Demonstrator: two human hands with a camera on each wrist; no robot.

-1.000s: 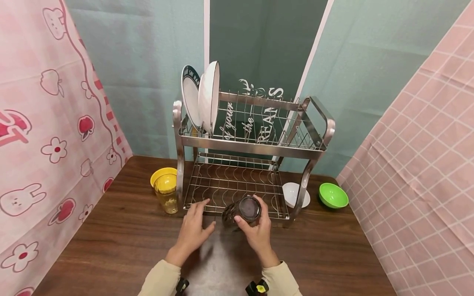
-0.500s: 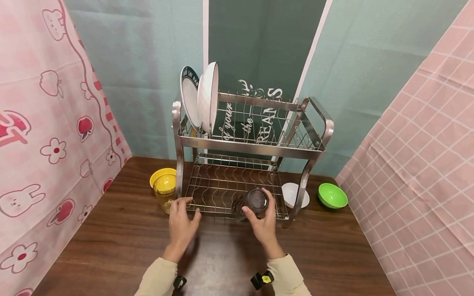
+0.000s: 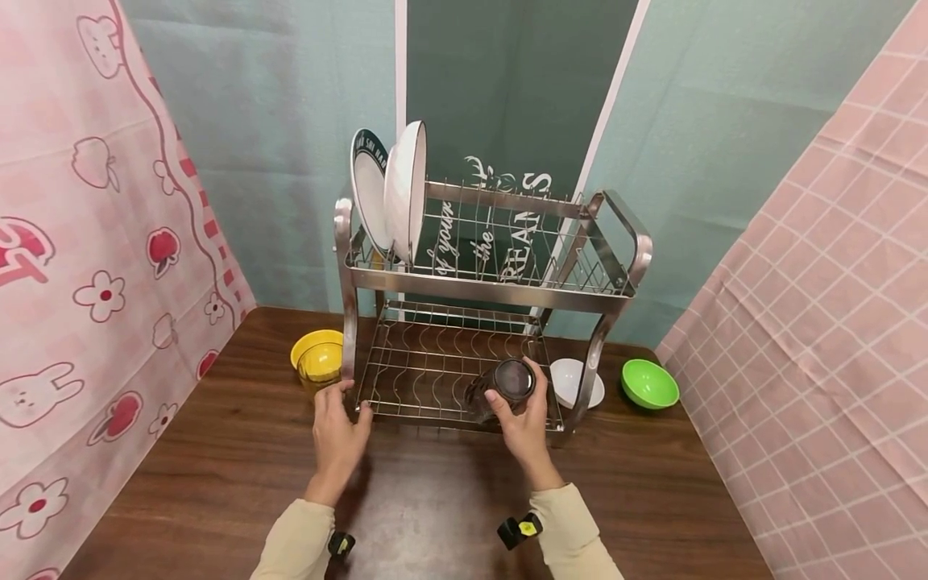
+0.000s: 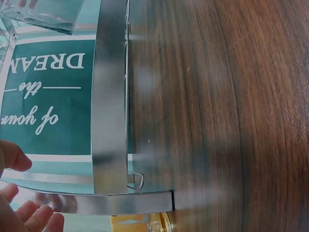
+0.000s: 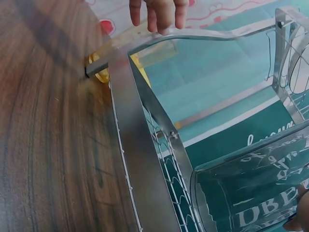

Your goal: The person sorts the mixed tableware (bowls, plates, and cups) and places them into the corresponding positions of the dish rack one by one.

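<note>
My right hand (image 3: 527, 431) grips a dark see-through drinking glass (image 3: 513, 382), thumb on one side and fingers on the other. The glass is tilted with a round end up, at the front right of the dish rack's lower tier (image 3: 435, 379). In the right wrist view the clear wall of the glass (image 5: 241, 193) fills the lower right. My left hand (image 3: 337, 431) is at the rack's front left leg, fingers relaxed and holding nothing; whether it touches the leg I cannot tell. Just beyond it stands a yellow see-through glass (image 3: 312, 375), partly hidden by the hand.
A plate (image 3: 368, 189) and a white bowl (image 3: 408, 193) stand upright at the upper tier's left. A yellow bowl (image 3: 304, 345) sits behind the yellow glass. Right of the rack are a white bowl (image 3: 565, 377) and a green bowl (image 3: 650, 385). Curtains enclose the wooden table (image 3: 217, 451).
My right hand has carried the dark glass right and slightly away from me, over the lower tier's front right. The left hand has moved left, from the rack's front to its left leg.
</note>
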